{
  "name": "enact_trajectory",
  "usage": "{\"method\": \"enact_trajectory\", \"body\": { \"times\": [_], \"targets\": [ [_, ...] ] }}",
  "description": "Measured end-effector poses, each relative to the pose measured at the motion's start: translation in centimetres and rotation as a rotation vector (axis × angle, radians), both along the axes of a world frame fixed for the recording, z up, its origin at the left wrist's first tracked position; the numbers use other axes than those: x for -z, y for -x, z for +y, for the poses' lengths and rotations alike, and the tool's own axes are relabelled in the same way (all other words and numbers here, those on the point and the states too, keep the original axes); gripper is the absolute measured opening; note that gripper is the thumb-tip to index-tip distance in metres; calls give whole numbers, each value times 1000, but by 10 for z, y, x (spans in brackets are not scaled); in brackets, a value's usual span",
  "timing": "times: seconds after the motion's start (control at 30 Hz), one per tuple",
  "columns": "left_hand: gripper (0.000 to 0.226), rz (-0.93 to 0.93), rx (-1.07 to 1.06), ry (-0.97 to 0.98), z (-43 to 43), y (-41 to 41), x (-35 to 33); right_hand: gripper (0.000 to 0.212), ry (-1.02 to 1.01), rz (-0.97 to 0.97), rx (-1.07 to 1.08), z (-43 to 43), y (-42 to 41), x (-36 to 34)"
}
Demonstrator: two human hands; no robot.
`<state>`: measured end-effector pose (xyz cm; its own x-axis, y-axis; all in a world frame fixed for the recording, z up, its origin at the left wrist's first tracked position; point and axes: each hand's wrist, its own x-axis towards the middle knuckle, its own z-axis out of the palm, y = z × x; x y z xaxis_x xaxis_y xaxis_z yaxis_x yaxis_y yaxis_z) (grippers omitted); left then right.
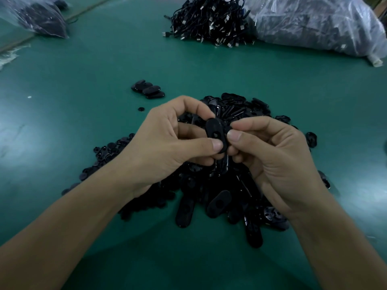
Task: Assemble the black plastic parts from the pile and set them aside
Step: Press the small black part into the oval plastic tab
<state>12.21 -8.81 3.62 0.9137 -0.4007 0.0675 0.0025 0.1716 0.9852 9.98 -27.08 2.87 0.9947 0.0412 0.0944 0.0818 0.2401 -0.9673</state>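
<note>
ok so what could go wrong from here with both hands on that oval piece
The left hand and right hand pinch the oval black part by the fingertips only, right above the pile of loose parts. If it slips, it could get lost among lookalikes. The thumbs cover part of it, so a poor fit might go unseen. The set-aside parts lie near the pile and could get mixed back in.

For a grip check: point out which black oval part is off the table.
The oval part pinched between the left hand and right hand, above the pile. The others lie on the green table, in the pile or the small cluster beyond.
</note>
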Motion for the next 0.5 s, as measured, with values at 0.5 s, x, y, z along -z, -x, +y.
{"method": "enact_trajectory", "body": {
  "times": [0.5],
  "targets": [
    [39,-45,-132,14,-4,0,1,16,136,-73,61,-3,-4,6]
  ]
}}
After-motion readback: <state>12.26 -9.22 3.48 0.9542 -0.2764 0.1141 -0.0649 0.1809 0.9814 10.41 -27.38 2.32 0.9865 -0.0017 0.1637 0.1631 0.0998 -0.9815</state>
